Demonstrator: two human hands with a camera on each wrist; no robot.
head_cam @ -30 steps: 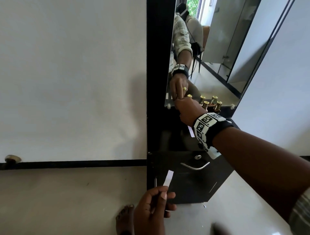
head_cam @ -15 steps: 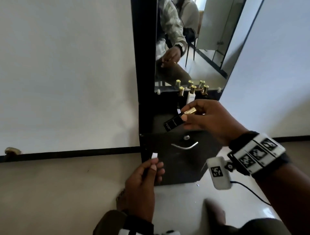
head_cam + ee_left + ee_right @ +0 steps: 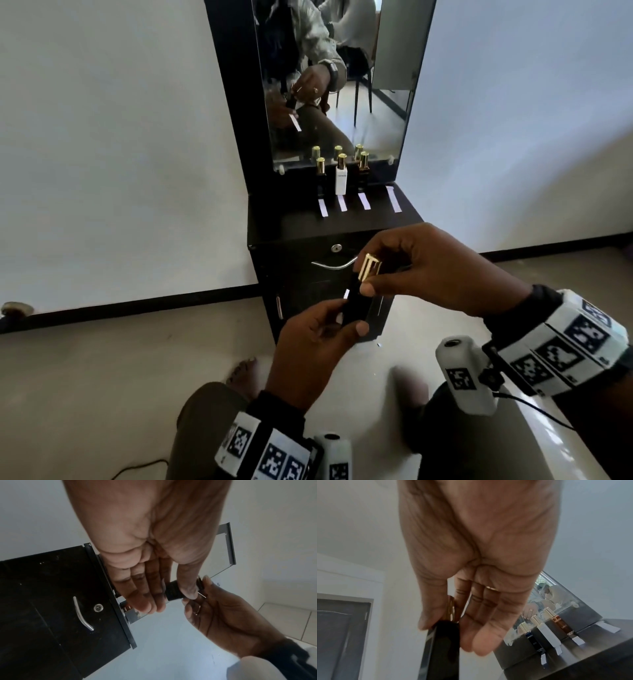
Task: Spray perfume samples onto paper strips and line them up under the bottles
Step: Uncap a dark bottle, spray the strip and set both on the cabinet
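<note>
Low in front of the dresser, my left hand [image 3: 349,323] grips the body of a black perfume bottle [image 3: 354,305] together with a white paper strip [image 3: 346,294] that peeks out behind it. My right hand [image 3: 368,279] pinches the bottle's gold cap [image 3: 369,270] between thumb and fingers. The left wrist view shows my left thumb across the black bottle [image 3: 173,592]. In the right wrist view the gold cap [image 3: 451,609] sits above the black bottle [image 3: 443,649]. On the dresser top stand a black bottle [image 3: 321,178], a white bottle [image 3: 341,180] and a brown bottle [image 3: 363,171].
Several white strips [image 3: 342,205] lie in a row on the black dresser top [image 3: 291,226]; the rightmost strip [image 3: 394,198] has no bottle behind it. A mirror [image 3: 342,85] rises behind the bottles. Below is a cabinet door with a metal handle [image 3: 332,264]. My bare foot [image 3: 245,371] is on the floor.
My right hand took a black bottle from the dresser top and brought it down. My left hand, holding the strip, now also grips the bottle's body, and the right hand pinches the cap.
</note>
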